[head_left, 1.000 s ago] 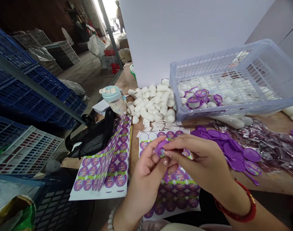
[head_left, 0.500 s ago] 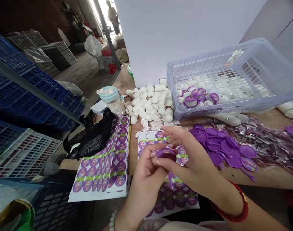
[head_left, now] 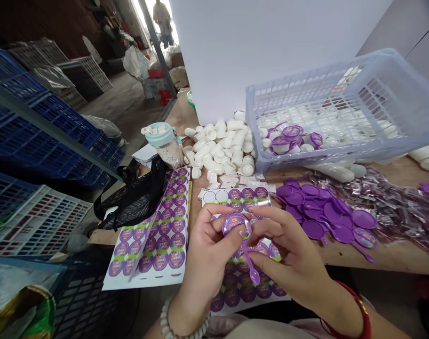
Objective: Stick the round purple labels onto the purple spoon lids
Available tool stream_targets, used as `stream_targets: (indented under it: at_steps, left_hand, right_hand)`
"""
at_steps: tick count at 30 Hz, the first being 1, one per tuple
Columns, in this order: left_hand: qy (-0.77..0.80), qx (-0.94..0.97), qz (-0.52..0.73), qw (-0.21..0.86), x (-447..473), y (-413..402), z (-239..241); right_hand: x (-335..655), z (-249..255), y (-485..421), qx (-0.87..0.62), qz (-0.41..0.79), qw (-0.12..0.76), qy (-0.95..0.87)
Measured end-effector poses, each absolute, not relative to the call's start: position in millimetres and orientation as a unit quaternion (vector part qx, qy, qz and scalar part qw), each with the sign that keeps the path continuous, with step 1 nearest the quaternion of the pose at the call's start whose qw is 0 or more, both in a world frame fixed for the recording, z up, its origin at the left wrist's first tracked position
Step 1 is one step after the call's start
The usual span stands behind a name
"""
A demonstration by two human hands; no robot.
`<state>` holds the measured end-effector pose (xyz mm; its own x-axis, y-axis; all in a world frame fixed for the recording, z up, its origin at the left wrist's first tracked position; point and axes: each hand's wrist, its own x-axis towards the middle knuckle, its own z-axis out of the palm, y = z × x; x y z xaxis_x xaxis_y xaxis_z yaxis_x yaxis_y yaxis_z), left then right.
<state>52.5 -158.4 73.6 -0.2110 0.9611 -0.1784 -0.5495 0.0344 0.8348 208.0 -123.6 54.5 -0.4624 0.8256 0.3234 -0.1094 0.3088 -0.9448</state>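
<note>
My left hand [head_left: 209, 256] and my right hand [head_left: 288, 259] together pinch a round purple lid [head_left: 236, 224] with a sticker on its top face and a small purple spoon [head_left: 251, 264] hanging from it. Both hands hover just above a sticker sheet [head_left: 248, 197] lying at the table's front edge. A pile of loose purple lids [head_left: 323, 214] lies to the right of my hands. More sticker sheets [head_left: 158, 240] lie to the left.
A pale blue basket [head_left: 341, 117] with white cups and a few lidded ones stands tilted at the back right. Loose white cups [head_left: 223, 148] are heaped beside a mint-lidded bottle [head_left: 163, 143]. A black mesh bag [head_left: 137, 195], foil wrappers [head_left: 401, 207] and blue crates [head_left: 41, 136] surround the table.
The lid has turned from edge-on to sticker face up, and its spoon now hangs below. My right hand has dropped lower, with its fingers round the lid's right side.
</note>
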Motion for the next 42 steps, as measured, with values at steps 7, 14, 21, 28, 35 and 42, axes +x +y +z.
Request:
stream_targets:
  at_steps: [7, 14, 21, 28, 35, 42]
  left_hand:
    - [0.437, 0.283, 0.646, 0.559, 52.1, -161.2, 67.7]
    - [0.463, 0.363, 0.618, 0.522, 50.7, -165.8, 65.8]
    - [0.52, 0.358, 0.602, 0.489, 61.3, -160.7, 66.3]
    - [0.536, 0.301, 0.636, 0.467, 60.9, -159.2, 59.7]
    - [0.521, 0.339, 0.625, 0.471, 72.9, -158.8, 71.1]
    - [0.523, 0.316, 0.622, 0.49, 84.1, -163.0, 64.0]
  right_hand:
    - [207.4, 55.6, -125.3, -0.265, 0.586, 0.456, -0.615]
    - [207.8, 62.5, -120.6, -0.301, 0.707, 0.408, -0.493]
    - [206.9, 57.8, -117.8, -0.299, 0.725, 0.393, -0.48]
    - [209.3, 47.1, -119.3, -0.308, 0.672, 0.42, -0.526]
    - [209.7, 48.6, -123.7, -0.329, 0.561, 0.477, -0.591]
    - [208.6, 48.0, -122.7, -0.349, 0.603, 0.511, -0.504]
